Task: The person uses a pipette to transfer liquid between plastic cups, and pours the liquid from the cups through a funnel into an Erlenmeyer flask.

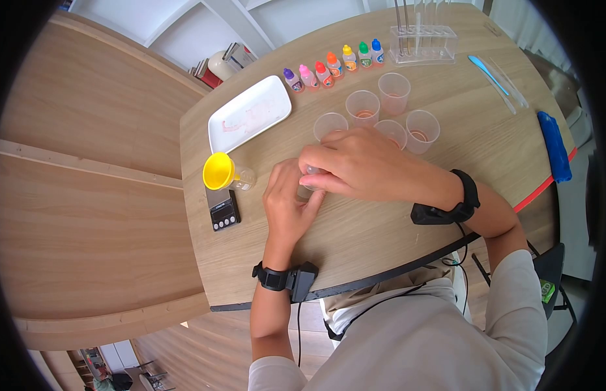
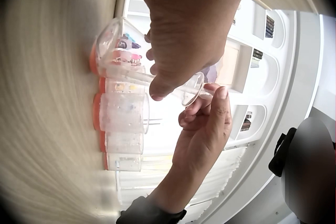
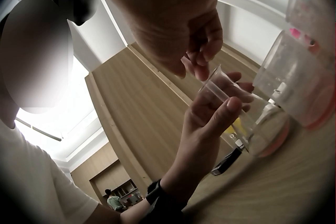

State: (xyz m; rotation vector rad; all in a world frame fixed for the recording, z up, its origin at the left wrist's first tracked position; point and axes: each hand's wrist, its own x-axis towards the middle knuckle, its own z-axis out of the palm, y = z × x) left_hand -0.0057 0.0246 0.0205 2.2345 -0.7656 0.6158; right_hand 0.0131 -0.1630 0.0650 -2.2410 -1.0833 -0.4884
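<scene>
My left hand (image 1: 283, 199) grips the neck of a clear conical flask (image 2: 111, 37), which has reddish liquid at its base. The flask stands low over the table and is mostly hidden under my hands in the head view. My right hand (image 1: 365, 163) is at the flask's mouth, pinching the top of a clear dropper (image 1: 313, 171). The dropper's thin stem shows inside the neck in the left wrist view. Just beyond my right hand stand several clear plastic cups (image 1: 421, 130) with reddish liquid in the bottom.
A row of colour bottles (image 1: 333, 66) and a test tube rack (image 1: 423, 45) line the back. To the left are a white tray (image 1: 232, 144), a yellow funnel (image 1: 218, 171) in a small glass vessel, and a black scale (image 1: 223, 212). Light-blue spoon (image 1: 489, 73) and blue roll (image 1: 555, 146) lie right.
</scene>
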